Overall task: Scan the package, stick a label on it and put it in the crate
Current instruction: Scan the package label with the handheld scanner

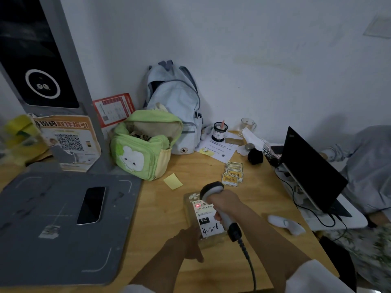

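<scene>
A small brown package (191, 210) lies on the wooden table (160, 218), its white shipping label (206, 218) facing up with "4-2-6" handwritten on it. My right hand (224, 204) grips a grey barcode scanner (211, 190) just above the package, and a red scan light falls on the label's barcode. My left hand (190, 242) holds the package's near left corner. A stack of yellow-and-white stickers (232, 175) sits beyond the package. No crate is in view.
A grey scanning stand (53, 225) with a phone (91, 205) on it fills the left. A green bag (146, 144) and a pale blue backpack (175, 106) stand behind. An open laptop (313, 172) and cables sit at right, with a yellow sticky note (173, 181) nearby.
</scene>
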`<state>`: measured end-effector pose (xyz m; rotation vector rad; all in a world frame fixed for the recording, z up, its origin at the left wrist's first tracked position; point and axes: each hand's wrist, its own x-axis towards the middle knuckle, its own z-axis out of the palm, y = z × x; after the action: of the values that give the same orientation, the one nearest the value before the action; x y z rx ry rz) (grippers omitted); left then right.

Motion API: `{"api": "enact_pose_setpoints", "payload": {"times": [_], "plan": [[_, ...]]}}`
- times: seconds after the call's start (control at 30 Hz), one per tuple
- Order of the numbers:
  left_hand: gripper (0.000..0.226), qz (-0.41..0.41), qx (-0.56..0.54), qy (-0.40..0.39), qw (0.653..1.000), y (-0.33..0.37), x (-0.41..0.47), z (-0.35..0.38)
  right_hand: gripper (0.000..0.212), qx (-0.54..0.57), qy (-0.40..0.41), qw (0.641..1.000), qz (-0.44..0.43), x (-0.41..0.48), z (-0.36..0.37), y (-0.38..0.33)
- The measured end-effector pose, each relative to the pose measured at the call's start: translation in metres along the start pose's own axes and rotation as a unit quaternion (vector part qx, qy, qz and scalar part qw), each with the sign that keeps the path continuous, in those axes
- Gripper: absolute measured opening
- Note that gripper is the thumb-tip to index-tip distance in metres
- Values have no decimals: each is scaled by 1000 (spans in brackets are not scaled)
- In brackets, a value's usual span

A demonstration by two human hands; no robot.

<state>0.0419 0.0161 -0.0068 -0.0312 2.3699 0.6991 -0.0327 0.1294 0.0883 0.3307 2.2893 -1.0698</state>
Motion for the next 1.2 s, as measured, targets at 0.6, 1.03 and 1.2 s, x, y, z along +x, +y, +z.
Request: {"api": "enact_pose_setpoints", "payload": {"times": [0.6,1.03,1.2], "plan": [[91,28,61,-16,998,-9,6,-2,20,42,-10,999,-4,13,-1,4],[90,44,72,-8,996,-10,7,-1,18,69,5,997,-21,16,-1,6],[82,34,67,-6,997,-11,9,-1,25,7,40,998,-54,26,-12,16]]}}
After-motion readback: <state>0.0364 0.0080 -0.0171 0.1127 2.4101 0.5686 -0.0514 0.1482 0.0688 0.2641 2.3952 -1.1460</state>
